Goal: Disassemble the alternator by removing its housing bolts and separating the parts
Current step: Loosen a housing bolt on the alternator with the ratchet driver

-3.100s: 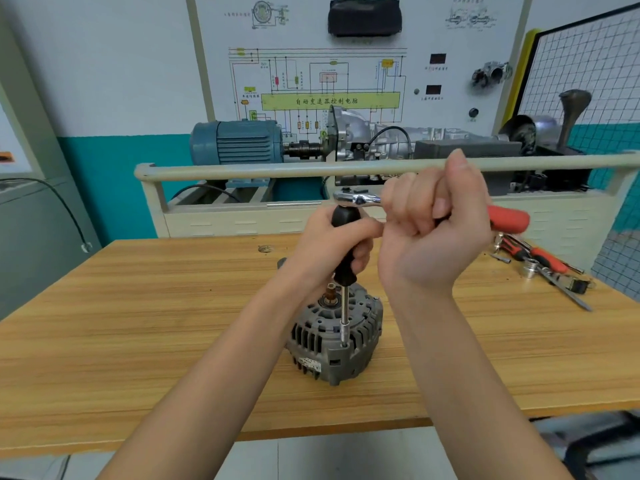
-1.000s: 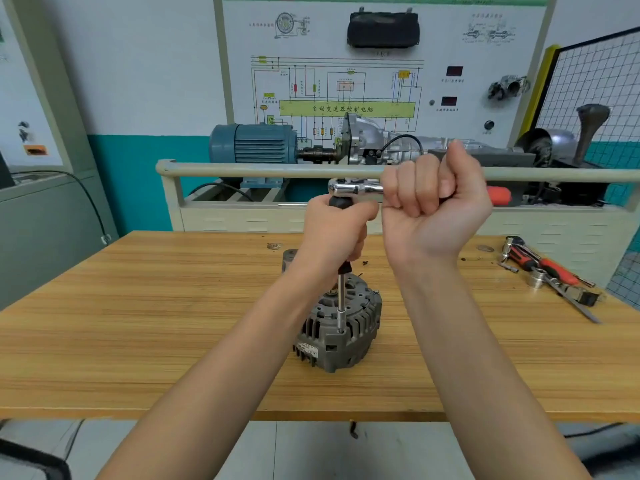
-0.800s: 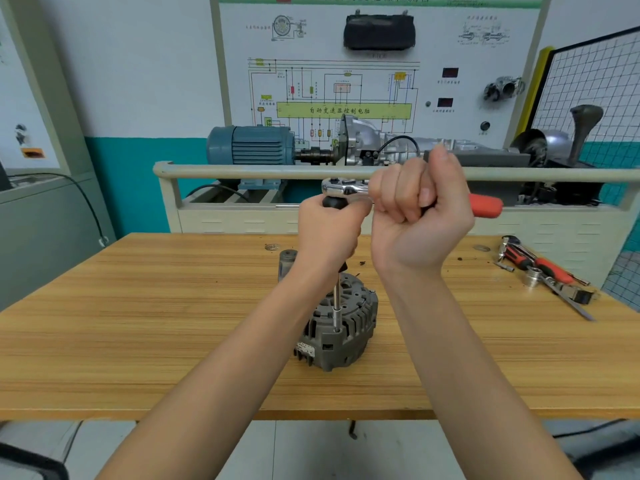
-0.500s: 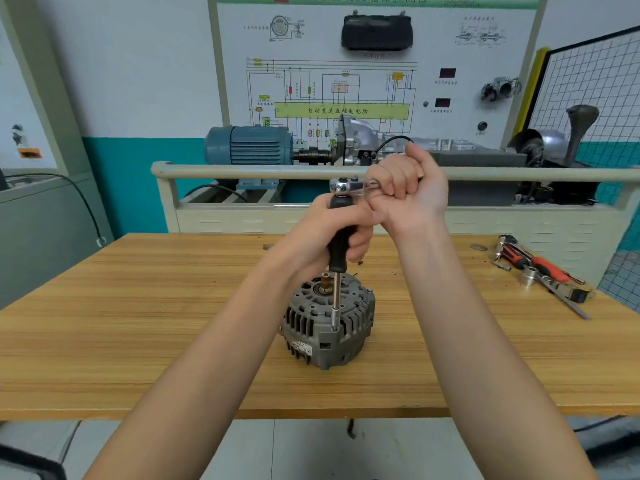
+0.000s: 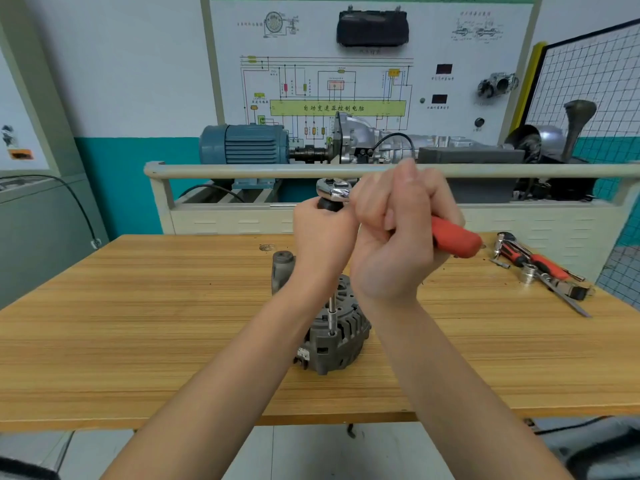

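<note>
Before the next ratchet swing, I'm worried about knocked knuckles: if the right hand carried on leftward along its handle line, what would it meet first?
Most likely the left hand, which grips the black extension grip just under the ratchet head, right beside the right hand. Depth between them is unclear.

**Bare Arms at Work**

Two forearms reach in from the lower edge, both uncovered from elbow to wrist, with no sleeve showing. The left hand and right hand are gloveless. Short, unpainted nails show on the right fingers.
</note>
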Motion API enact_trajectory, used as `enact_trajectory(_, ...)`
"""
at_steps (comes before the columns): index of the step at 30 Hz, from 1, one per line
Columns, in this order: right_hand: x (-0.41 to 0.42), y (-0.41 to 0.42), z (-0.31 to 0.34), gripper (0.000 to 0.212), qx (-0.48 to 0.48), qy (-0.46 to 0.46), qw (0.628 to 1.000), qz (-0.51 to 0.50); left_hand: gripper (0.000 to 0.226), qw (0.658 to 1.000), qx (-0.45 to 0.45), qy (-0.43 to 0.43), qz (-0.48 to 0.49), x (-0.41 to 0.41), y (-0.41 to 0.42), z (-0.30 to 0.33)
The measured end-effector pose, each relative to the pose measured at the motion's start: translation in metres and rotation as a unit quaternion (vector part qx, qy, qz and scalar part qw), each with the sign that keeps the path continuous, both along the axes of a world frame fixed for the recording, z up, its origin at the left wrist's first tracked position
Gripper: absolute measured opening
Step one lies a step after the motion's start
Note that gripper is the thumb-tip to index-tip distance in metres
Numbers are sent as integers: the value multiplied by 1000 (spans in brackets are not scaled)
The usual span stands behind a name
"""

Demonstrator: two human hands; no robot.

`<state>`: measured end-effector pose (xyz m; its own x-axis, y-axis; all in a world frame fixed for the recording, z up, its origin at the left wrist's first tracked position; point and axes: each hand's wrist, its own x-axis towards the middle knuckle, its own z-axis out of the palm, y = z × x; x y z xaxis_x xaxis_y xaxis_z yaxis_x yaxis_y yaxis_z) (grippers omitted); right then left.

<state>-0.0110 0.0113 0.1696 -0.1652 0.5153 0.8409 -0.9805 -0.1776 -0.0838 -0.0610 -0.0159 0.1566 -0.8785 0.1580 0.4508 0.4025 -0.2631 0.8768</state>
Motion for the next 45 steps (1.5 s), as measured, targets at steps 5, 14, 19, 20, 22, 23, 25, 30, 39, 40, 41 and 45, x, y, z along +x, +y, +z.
enact_trajectory(5,-4,34,17,51,-41,-78,976,201,40,990,-25,-8,-137,-9,-11,0)
enact_trajectory(14,-35,64,30,60,-194,-226,831,469,41,939,-60,-27,-337,-20,-22,3)
enact_trajectory(19,-11,38,23,58,-106,-152,934,305,43,987,-12,-45,-153,-9,-14,0)
enact_trajectory(20,-6,29,19,56,-76,-123,957,253,43,993,-4,-45,-112,-6,-12,0)
enact_trajectory(22,1,12,10,46,-32,-59,988,141,44,999,-1,-26,-43,-1,-7,0)
enact_trajectory(23,2,6,6,42,-21,-35,995,91,44,1000,0,-14,-23,0,-5,0)
enact_trajectory(25,5,0,2,38,0,-12,999,33,47,1000,1,2,-11,2,-4,-1)
enact_trajectory(30,2,29,16,51,-37,-80,980,178,39,994,-52,19,-89,-4,-13,-2)
enact_trajectory(39,-36,66,29,54,-184,-222,814,505,39,924,-54,-26,-379,-16,-21,10)
enact_trajectory(40,-34,63,29,51,-179,-218,820,498,41,920,-53,-32,-387,-17,-22,10)
enact_trajectory(41,-30,60,30,49,-173,-210,830,487,41,921,-55,-34,-385,-17,-23,10)
enact_trajectory(45,-12,42,24,51,-109,-159,918,346,47,958,-34,-35,-281,-11,-23,7)
